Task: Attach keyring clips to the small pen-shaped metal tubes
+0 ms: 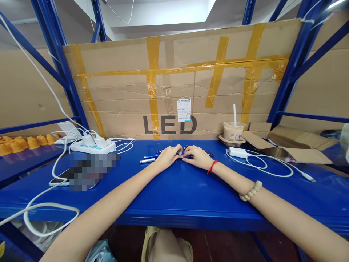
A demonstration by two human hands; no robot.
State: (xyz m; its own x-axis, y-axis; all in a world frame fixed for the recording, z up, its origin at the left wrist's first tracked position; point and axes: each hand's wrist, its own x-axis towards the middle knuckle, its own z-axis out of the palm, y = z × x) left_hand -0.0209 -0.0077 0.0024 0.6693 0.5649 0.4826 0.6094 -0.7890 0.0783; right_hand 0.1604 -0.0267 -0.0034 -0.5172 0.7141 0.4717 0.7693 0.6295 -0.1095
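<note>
My left hand [169,157] and my right hand [198,156] meet over the middle of the blue shelf [174,193]. Closed fingers of my left hand pinch a small piece with a round end [180,153]; its kind is too small to tell. My right hand is curled with its fingertips close to that piece, and a dark bit shows beneath its fingers. What the right fingers grip, if anything, is hidden. Left of my left hand lie a silver pen [147,160] and a blue pen [151,156]. A thin red loop [209,153] lies behind my right wrist.
On the left are a power strip [94,147] with chargers and cables, and a phone [60,179] beside a blurred patch. To the right stand a drink cup [233,131] with a straw, a white adapter [238,152] with its cable, and an open cardboard box [307,154]. Taped cardboard [125,98] closes the back.
</note>
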